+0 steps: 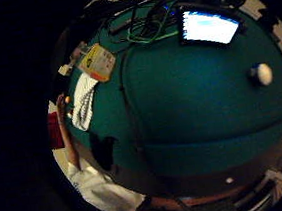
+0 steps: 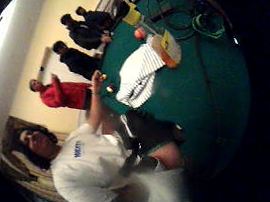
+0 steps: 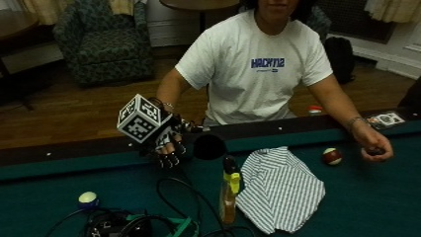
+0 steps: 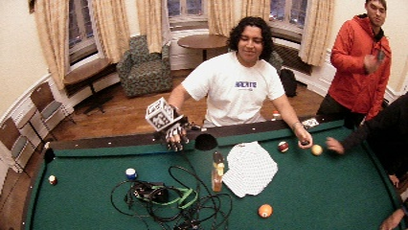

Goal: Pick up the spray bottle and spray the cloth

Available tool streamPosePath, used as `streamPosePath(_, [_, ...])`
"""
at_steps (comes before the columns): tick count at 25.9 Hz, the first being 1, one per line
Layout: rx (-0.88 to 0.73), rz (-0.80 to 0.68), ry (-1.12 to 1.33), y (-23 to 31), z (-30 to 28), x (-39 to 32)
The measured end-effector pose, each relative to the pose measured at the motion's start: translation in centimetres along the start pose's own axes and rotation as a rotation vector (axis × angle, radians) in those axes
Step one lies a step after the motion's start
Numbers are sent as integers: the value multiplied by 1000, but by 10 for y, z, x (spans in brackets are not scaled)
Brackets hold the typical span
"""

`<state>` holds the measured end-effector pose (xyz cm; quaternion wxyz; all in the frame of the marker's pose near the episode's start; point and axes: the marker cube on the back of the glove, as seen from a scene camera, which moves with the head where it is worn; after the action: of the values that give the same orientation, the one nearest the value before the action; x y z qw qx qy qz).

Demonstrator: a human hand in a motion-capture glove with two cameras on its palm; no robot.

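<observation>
1. Nearest the outside camera, a tangle of cables (image 3: 151, 222) lies on the green table (image 3: 368, 197), with a blue-and-white ball (image 3: 88, 199) to its left.
2. The spray bottle (image 3: 229, 190) stands upright just right of the cables, its right side touching or just beside the striped cloth (image 3: 279, 187), which lies flat on the felt.
3. Farther back, the gloved right hand (image 3: 168, 145) hovers above the table near the far rail, left of a side pocket (image 3: 209, 146). Its fingers hang relaxed and hold nothing.
4. Step in hand, as judged: the reach has not begun; the bottle is untouched.
5. The next move calls for bringing the hand nearer and rightward, then closing round the bottle's neck.
</observation>
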<state>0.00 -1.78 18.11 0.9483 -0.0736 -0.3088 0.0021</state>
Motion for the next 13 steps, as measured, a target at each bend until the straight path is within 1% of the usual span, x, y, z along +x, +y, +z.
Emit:
streamPosePath(6, [22,-2,-254,-31,24,-2])
streamPosePath(13, [78,-3,-389,-70,40,-20])
